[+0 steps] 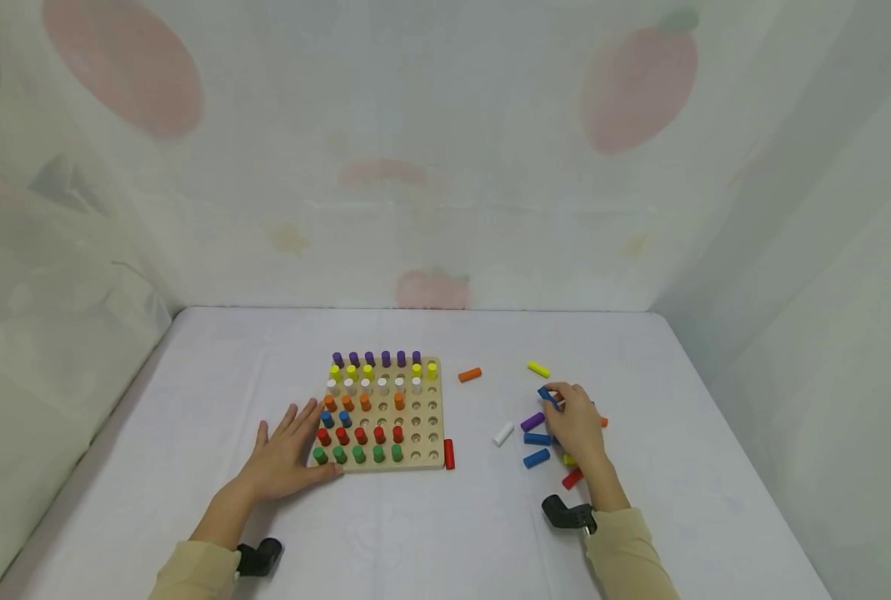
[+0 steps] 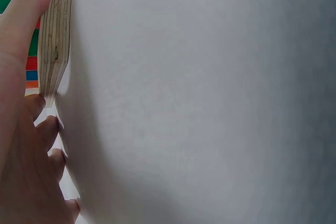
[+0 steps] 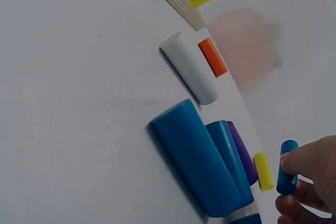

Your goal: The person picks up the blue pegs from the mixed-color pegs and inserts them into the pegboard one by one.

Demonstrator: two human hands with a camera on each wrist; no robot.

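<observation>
Cloth-covered table (image 1: 385,533). On it, board (image 1: 424,430), well left of right hand (image 1: 576,425), nearer left hand (image 1: 283,462). Left hand spread at board's left and near edges, fingers nearly straight, gripping nothing. Right hand pinches blue peg (image 1: 547,397) between thumb and fingers, among loose pegs (image 1: 533,422); peg's long axis, in head view, slants far-left to near-right. No brand, label or writing readable.

White-covered table (image 1: 415,533); on it a wooden pegboard (image 1: 425,429); loose coloured pegs (image 1: 538,439).
</observation>
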